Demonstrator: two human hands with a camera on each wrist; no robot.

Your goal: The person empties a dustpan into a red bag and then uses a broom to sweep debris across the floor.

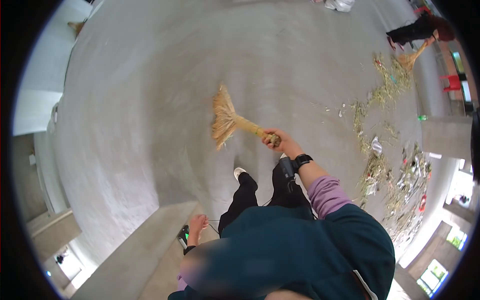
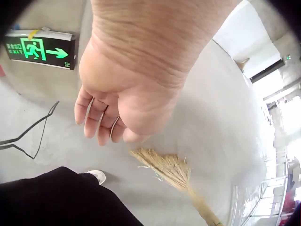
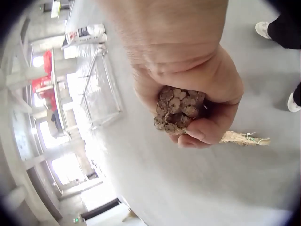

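Observation:
My right hand (image 1: 281, 142) grips a straw broom (image 1: 245, 124) by the end of its bound handle. The broom's fanned head (image 1: 223, 117) points left over the grey floor in front of my feet. In the right wrist view the fingers curl round the bundle of cut stalk ends (image 3: 178, 108), and a strip of straw shows beyond the fist. My left hand (image 2: 117, 103) hangs with loosely bent fingers and holds nothing. It is beside a lit green exit sign (image 2: 40, 51) on a low wall. The broom also appears below that hand in the left wrist view.
Scattered straw and litter (image 1: 380, 170) lie along the right side of the floor. Another person (image 1: 422, 30) sweeps at the upper right with a similar broom (image 1: 407, 61). A concrete ledge (image 1: 145, 245) stands at my left. A white bag (image 1: 340, 5) is at the far edge.

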